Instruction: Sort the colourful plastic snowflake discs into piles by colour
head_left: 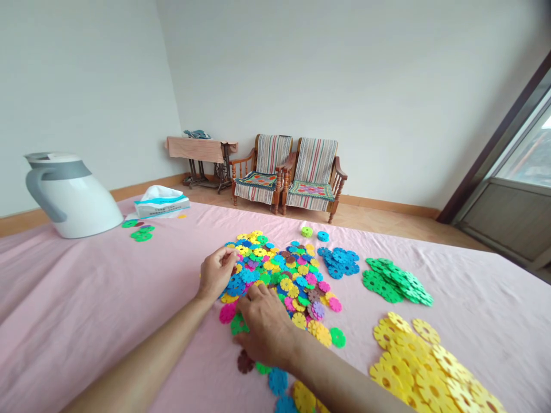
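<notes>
**Both hands on the mixed heap [275,275]**

On my feed, the left hand [217,272] sits at the heap's far edge, its fingers [230,255] curled together; whether they pinch anything I cannot tell. The right hand [263,327] lies palm down on the near side, fingers spread. The plastic discs [286,284] look light, thin and stiff; I'd take one by its scalloped rim. A blue pile [338,263], green pile [394,282] and yellow pile [413,367] lie rightward on the pink bedsheet [86,298].
</notes>
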Available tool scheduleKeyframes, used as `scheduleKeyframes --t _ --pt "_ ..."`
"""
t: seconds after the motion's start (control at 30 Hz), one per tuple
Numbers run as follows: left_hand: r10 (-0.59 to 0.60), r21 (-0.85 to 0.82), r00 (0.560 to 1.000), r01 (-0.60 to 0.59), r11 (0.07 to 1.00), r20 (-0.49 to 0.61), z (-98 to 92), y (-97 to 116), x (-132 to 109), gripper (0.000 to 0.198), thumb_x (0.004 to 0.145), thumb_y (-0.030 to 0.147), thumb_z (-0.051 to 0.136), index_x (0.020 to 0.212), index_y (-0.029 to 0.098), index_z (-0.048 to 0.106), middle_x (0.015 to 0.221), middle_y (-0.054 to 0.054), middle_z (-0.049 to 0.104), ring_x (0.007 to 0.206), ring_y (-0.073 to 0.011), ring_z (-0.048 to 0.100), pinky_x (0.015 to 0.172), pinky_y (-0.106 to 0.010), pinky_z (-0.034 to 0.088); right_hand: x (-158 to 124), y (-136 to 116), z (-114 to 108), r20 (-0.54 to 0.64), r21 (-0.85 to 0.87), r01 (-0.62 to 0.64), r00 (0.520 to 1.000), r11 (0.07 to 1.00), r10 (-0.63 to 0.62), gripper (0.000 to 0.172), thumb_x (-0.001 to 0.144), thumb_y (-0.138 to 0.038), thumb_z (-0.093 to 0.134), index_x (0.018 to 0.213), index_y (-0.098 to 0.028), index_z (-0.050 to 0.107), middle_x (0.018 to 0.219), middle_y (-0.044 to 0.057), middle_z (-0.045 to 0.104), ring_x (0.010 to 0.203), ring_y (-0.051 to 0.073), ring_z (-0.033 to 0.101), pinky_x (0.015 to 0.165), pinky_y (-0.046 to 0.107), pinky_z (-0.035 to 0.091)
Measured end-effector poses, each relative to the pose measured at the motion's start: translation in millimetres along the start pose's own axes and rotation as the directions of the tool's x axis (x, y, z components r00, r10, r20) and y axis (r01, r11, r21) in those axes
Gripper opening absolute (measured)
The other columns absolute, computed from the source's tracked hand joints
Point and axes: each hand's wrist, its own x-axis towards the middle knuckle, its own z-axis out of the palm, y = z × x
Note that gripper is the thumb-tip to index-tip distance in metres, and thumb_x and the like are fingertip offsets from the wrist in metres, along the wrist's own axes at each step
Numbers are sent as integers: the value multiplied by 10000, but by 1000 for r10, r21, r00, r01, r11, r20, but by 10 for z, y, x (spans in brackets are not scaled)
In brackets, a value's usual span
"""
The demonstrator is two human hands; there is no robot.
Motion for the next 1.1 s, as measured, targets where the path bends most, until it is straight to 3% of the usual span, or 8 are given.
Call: scheduleKeyframes --t 0.23,0.4,0.53,0.63,0.83,0.97,1.03,1.1 --pt "0 -7 1000 0 1000 -10 5 -2 1 332 728 481 603 751 154 652 677 -35 685 598 -177 637 527 -222 488 69 -7 -117 60 63 -5 998 998 1 298 682 -279 738 917 -151 607 942 94 644 935 256 541 782 350 404" --pt "-2 9 1000 2 1000 -6 -2 -30 1 315 726 457 610 778 150 657 643 -23 669 549 -166 619 499 -220 477 -61 15 -129 -115 341 0 992 940 41 108 724 -108 631 765 -196 583 778 -4 655 828 165 558 754 284 376" --pt "3 25 1000 -3 1000 4 -14 -37 4 325 732 464 599 783 150 666 647 -22 672 559 -165 620 498 -214 469 -257 424 -255 -289 500 -80 923 862 253 98 724 -100 596 741 -195 582 744 -16 647 703 121 559 629 219 383" --pt "0 35 1000 -1 999 3 -21 -39 15 344 727 480 597 792 150 672 662 -29 681 569 -169 625 498 -214 467 -467 1021 -390 -371 480 -268 801 835 470 26 718 -189 597 694 -197 589 653 -15 633 609 123 551 581 224 396" --pt "-20 49 1000 19 999 1 -32 -58 43 372 718 512 595 809 158 664 667 -29 692 575 -182 644 507 -227 492 -1005 2229 -556 -484 521 -565 421 640 767 210 686 -374 563 693 -174 628 612 51 662 538 178 586 490 266 390" --pt "-28 54 1000 27 998 10 -37 -50 46 376 719 520 596 799 158 657 692 -41 702 575 -188 651 497 -230 499 -1297 2615 -603 -522 549 -670 193 500 831 237 647 -353 544 716 -157 657 613 83 673 555 219 609 498 295 405" --pt "-30 54 999 29 998 12 -37 -47 45 376 724 524 592 792 159 653 695 -41 702 571 -188 650 493 -230 499 -1386 2686 -629 -538 553 -697 120 457 834 277 647 -333 528 775 -136 676 649 113 685 590 246 627 531 320 425" --pt "-29 54 999 29 998 12 -35 -51 46 372 726 521 592 794 160 653 700 -41 701 575 -186 650 498 -230 500 -1416 2693 -649 -557 548 -707 91 447 826 339 669 -323 504 862 -111 683 708 149 696 627 268 642 562 345 439"
